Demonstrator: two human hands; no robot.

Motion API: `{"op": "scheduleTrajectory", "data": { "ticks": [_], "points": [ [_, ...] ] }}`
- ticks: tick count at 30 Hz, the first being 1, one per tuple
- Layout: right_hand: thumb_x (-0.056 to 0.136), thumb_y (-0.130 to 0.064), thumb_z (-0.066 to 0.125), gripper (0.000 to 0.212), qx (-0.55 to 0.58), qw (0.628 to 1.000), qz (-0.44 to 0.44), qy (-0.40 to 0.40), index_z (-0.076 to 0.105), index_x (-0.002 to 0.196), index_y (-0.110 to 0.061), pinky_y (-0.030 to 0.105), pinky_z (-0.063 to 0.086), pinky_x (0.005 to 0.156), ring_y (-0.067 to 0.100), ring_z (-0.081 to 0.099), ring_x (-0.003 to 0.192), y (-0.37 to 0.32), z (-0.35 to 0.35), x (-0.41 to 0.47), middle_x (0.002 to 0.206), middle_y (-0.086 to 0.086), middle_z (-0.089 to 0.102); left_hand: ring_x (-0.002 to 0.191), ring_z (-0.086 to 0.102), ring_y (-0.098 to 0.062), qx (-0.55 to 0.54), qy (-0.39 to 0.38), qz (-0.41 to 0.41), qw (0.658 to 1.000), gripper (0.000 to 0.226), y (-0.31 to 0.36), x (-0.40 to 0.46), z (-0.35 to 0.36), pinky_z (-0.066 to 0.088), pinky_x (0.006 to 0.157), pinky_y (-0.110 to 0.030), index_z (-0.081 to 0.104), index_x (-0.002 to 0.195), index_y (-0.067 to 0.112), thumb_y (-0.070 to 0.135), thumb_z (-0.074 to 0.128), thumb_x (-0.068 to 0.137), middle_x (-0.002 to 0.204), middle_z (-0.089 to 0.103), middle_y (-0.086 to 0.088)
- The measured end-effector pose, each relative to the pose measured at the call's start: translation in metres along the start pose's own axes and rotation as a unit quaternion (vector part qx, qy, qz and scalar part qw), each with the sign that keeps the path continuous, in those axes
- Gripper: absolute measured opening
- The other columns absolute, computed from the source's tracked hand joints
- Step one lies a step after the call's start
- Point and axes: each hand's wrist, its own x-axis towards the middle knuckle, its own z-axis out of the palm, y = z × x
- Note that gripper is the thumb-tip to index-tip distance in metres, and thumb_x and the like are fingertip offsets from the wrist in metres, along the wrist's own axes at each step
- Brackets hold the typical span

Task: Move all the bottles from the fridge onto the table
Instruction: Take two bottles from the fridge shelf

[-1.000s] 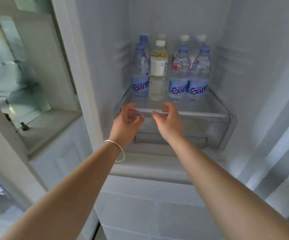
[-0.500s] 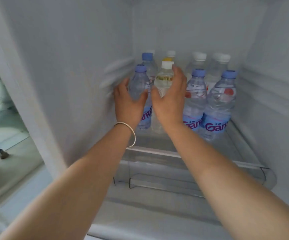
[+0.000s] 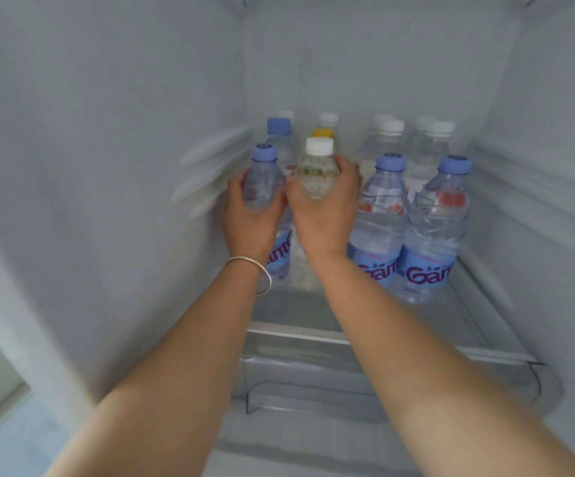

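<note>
Several bottles stand on a glass fridge shelf (image 3: 313,330). My left hand (image 3: 249,220) grips the front-left blue-capped water bottle (image 3: 262,180) around its upper body. My right hand (image 3: 324,215) grips the white-capped bottle (image 3: 317,170) of pale liquid beside it. Two more blue-capped water bottles (image 3: 380,215) (image 3: 434,228) stand to the right in the front row. Behind them are another blue-capped bottle (image 3: 279,132), a yellow-capped one (image 3: 322,133) and several white-capped ones (image 3: 391,132), partly hidden.
White fridge walls close in on the left (image 3: 107,166) and right (image 3: 537,166). A clear drawer (image 3: 348,383) sits under the shelf. The table is not in view.
The view has moved closer into the fridge. My hands went from the shelf's front edge to the two front-left bottles, and their fingers have wrapped further round them.
</note>
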Motion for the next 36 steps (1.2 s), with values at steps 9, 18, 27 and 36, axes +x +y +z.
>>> {"op": "scheduleTrajectory", "data": {
  "ticks": [9, 18, 27, 36],
  "points": [
    [0.067, -0.045, 0.077, 0.072, 0.007, 0.994, 0.103, -0.021, 0.048, 0.121, -0.008, 0.035, 0.047, 0.086, 0.025, 0.058, 0.108, 0.012, -0.002, -0.016, 0.117, 0.009, 0.062, 0.065, 0.058, 0.013, 0.009, 0.005, -0.014, 1.000, 0.035, 0.000, -0.007, -0.002, 0.045, 0.066, -0.012, 0.051, 0.084, 0.034, 0.051, 0.070, 0.060, 0.078, 0.062, 0.019],
    [0.054, -0.065, 0.063, 0.071, 0.064, 0.995, 0.071, 0.017, 0.054, 0.110, -0.021, 0.011, 0.045, 0.070, 0.001, 0.062, 0.083, -0.031, -0.042, -0.033, 0.092, -0.015, 0.064, 0.075, 0.065, 0.001, -0.009, -0.011, 0.048, 0.999, 0.043, 0.062, -0.036, -0.035, 0.050, 0.068, -0.015, 0.052, 0.088, 0.036, 0.060, 0.068, 0.056, 0.082, 0.067, 0.016],
    [0.062, -0.056, 0.068, 0.038, -0.024, 0.993, 0.063, 0.101, 0.054, 0.088, -0.033, 0.001, 0.039, 0.059, -0.016, 0.057, 0.072, -0.091, -0.118, -0.134, 0.073, -0.023, 0.062, 0.072, 0.065, 0.006, -0.087, -0.176, -0.005, 0.981, 0.044, 0.098, -0.123, -0.103, 0.049, 0.067, -0.015, 0.056, 0.093, 0.032, 0.057, 0.068, 0.059, 0.077, 0.069, 0.020],
    [0.057, -0.062, 0.064, 0.034, -0.161, 0.959, 0.143, 0.185, 0.052, 0.079, -0.038, 0.011, 0.040, 0.056, -0.016, 0.057, 0.069, -0.149, -0.224, -0.294, 0.073, -0.022, 0.061, 0.066, 0.063, 0.008, -0.118, -0.371, -0.082, 0.918, 0.039, 0.110, -0.264, -0.191, 0.048, 0.067, -0.024, 0.057, 0.086, 0.030, 0.059, 0.066, 0.061, 0.072, 0.068, 0.023]
  ]
}}
